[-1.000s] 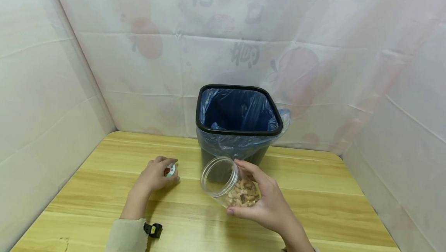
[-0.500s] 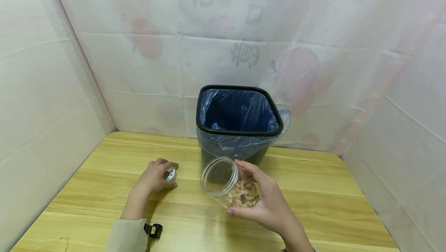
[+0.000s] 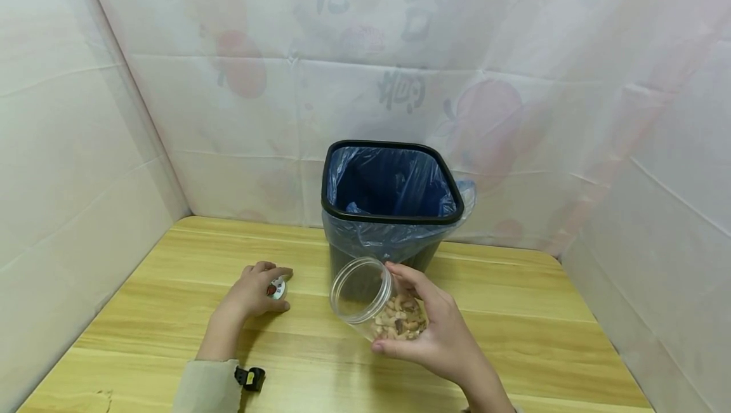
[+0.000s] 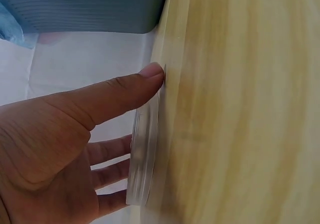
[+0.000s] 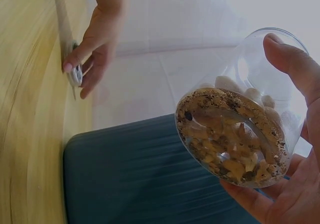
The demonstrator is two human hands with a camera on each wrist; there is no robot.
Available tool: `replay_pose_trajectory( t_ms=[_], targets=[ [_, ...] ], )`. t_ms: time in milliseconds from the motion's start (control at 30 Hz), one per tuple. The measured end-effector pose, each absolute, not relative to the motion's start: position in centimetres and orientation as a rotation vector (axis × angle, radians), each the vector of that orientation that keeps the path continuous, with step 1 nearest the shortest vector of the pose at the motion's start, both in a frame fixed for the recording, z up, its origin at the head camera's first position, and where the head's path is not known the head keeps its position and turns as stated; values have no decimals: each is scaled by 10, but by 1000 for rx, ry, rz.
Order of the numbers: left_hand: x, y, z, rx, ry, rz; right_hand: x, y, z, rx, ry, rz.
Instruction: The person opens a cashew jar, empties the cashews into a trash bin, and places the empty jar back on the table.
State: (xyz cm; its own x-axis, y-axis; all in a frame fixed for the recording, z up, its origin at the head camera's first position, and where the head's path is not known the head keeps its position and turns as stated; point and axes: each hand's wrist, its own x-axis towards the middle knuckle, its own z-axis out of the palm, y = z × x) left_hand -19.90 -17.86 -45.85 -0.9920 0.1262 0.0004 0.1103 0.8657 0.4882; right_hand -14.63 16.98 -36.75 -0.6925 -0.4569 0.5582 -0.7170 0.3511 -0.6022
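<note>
My right hand [image 3: 436,327] grips a clear plastic jar [image 3: 361,292] round its side. The jar is tilted, its uncovered mouth facing left, with cashew-like nuts [image 3: 400,318] heaped towards its base. The right wrist view shows brown crumbs on the jar bottom [image 5: 230,139]. Over on the left, my left hand [image 3: 254,289] is spread around a round lid [image 3: 276,288] with a printed label. That lid [image 4: 143,154] lies flat on the table in the left wrist view, the thumb stretched past it and the fingers extended behind it.
Behind the jar stands a dark bin [image 3: 391,218] with a black rim and a blue plastic liner. The wooden table [image 3: 531,330] is enclosed by pale printed cloth [image 3: 228,115] at the back and sides. A small black device [image 3: 250,378] is at the left sleeve.
The lid has shifted slightly down and left within the left hand, whose thumb and forefinger now stand a little apart from it. Jar and right hand have hardly moved.
</note>
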Motion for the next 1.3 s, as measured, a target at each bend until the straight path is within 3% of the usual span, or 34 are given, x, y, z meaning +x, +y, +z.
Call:
replay_pose_trajectory(
  t_ms=[200, 400, 600, 800, 1300],
  targets=[
    [-200, -171, -443, 312, 3160, 789, -147, 172, -368, 1043, -2321, 1260],
    [-178, -152, -400, 572, 3419, 921, -147, 171, -367, 1070, -2302, 1280],
    [-152, -134, -355, 1171, 3554, 1300, -147, 170, -367, 1074, -2300, 1274],
    [-155, -116, -318, 1716, 3571, 1343, -145, 173, -364, 1043, -2320, 1279],
    [-200, -108, -288, 1718, 3484, 561, -146, 176, -363, 1075, -2301, 1278]
  ],
)
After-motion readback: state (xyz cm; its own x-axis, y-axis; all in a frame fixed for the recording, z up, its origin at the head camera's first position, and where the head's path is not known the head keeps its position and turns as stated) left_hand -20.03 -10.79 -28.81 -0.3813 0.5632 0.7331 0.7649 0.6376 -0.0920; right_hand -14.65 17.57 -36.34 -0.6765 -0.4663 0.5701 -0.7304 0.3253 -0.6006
